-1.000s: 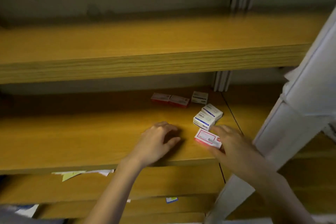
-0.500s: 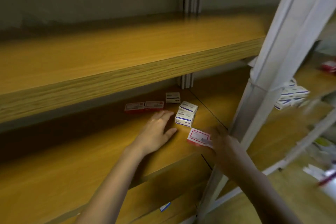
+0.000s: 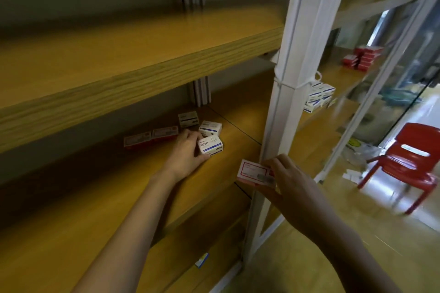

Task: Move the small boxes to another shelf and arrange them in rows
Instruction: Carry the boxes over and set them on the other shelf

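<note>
My left hand (image 3: 187,153) grips a white-and-blue box (image 3: 211,145) on the middle wooden shelf (image 3: 100,192). My right hand (image 3: 285,181) pinches a flat red-and-white box (image 3: 252,171), held just off the shelf's front right corner. Behind the left hand a second white-and-blue box (image 3: 210,127) and a white box (image 3: 188,119) rest on the shelf. Two red boxes (image 3: 151,137) lie in a row near the back wall.
A white upright post (image 3: 289,78) stands just right of my right hand. Beyond it, another shelf (image 3: 333,78) carries stacked white-and-blue boxes (image 3: 317,97) and red boxes (image 3: 362,57). A red chair (image 3: 409,162) stands on the floor at right. An upper shelf (image 3: 119,66) overhangs.
The view swung right. My left hand reached forward and closed around the white-and-blue box. My right hand lifted the red-and-white box off the shelf toward the post.
</note>
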Demonstrator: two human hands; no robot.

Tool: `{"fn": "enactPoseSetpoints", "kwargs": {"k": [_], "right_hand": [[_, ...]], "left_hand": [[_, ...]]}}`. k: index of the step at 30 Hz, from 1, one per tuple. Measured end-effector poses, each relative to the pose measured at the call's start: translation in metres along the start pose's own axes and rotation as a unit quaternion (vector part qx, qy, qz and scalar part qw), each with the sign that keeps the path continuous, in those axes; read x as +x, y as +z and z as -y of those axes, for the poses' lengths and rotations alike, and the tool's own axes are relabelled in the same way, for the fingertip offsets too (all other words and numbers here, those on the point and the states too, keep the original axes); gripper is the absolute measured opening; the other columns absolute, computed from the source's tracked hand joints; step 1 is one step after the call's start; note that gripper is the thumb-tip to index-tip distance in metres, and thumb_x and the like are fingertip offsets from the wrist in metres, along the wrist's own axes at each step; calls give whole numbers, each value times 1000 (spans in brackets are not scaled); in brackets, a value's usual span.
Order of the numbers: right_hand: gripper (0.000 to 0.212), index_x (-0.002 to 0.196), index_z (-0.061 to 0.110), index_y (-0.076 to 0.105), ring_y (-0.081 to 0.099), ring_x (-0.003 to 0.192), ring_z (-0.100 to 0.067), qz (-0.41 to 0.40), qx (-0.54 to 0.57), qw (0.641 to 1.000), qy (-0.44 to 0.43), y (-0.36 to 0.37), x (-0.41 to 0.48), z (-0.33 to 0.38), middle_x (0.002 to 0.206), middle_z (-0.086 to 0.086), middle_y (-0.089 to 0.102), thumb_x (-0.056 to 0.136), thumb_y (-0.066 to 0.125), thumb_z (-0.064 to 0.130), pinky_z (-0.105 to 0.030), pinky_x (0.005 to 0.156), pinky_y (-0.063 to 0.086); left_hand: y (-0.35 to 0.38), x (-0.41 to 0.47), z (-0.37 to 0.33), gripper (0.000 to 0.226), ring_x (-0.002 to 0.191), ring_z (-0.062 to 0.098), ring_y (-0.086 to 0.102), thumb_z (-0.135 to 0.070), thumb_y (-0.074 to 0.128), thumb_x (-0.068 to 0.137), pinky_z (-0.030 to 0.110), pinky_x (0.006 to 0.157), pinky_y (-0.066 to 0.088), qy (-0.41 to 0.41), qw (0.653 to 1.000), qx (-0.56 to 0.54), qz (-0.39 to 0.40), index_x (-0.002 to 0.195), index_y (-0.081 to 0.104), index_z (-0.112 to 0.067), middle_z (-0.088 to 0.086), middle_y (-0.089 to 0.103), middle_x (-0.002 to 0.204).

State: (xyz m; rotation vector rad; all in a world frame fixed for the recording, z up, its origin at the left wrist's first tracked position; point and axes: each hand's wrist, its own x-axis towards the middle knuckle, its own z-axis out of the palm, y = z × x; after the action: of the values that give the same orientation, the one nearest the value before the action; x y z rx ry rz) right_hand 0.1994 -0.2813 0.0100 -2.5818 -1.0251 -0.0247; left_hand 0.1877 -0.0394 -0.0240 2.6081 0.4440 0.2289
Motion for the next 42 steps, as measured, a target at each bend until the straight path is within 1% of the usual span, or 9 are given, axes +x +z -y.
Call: {"fn": "enactPoseSetpoints", "kwargs": {"k": [5,12,22,24,28,30,34,39,42], "right_hand": [[47,125,23,39,47,102,-3,-17,6,1000,-1,-11,-11,-11,121,8,43,84,52,42,-23,84,50],[49,127,25,38,38,95,3,-17,-4,1000,-15,-30,-23,-41,121,10,42,83,50,44,-15,79,46],[45,123,24,42,47,101,-4,-52,-7,999,-6,-75,-47,-147,118,8,46,83,53,41,-21,80,50],[47,124,24,43,46,101,-3,-54,-12,998,-13,-87,-54,-175,120,8,46,82,53,41,-21,79,50],[51,124,23,46,44,96,-2,-50,-38,998,-15,-114,-65,-235,119,7,49,78,50,45,-16,72,45],[53,123,22,48,49,97,-5,-56,-51,997,-15,-128,-68,-267,118,5,52,75,50,46,-17,70,46],[50,124,24,47,50,101,-8,-44,-69,996,-32,-150,-62,-314,119,5,52,79,59,41,-18,72,45],[50,127,27,41,47,110,-8,-21,-54,996,-67,-166,-40,-347,127,8,46,82,54,43,-23,80,47],[48,128,28,38,44,107,-4,-9,-41,996,-76,-167,-18,-359,126,10,44,85,52,44,-22,81,47]], "left_hand": [[-13,-34,-5,40,106,6,41,-26,65,81,19,85,36,70,997,-17,-39,116,46,-21,-4,45,118],[-18,-80,-41,41,109,0,41,-28,67,78,11,77,38,132,989,-50,-43,110,43,-34,-16,43,113],[22,-69,-155,41,108,-1,46,-33,68,73,14,83,42,187,977,-88,-61,109,48,-33,-18,50,110],[38,-62,-180,42,107,1,47,-30,70,74,17,82,43,190,976,-79,-67,111,50,-29,-16,51,112],[74,-47,-230,42,112,-6,41,-34,67,75,11,80,40,178,979,-81,-63,111,46,-36,-25,46,113],[93,-37,-256,41,114,-6,39,-41,63,74,14,82,42,162,981,-89,-61,111,43,-40,-28,44,114],[118,-16,-297,49,114,-1,42,-57,57,71,20,85,46,141,982,-101,-71,113,46,-34,-19,48,116],[131,7,-322,50,114,6,46,-47,57,70,26,86,49,112,984,-93,-101,116,50,-27,-13,51,118],[131,22,-321,49,109,8,49,-46,58,71,29,83,51,94,985,-87,-116,115,51,-26,-10,53,116]]}}
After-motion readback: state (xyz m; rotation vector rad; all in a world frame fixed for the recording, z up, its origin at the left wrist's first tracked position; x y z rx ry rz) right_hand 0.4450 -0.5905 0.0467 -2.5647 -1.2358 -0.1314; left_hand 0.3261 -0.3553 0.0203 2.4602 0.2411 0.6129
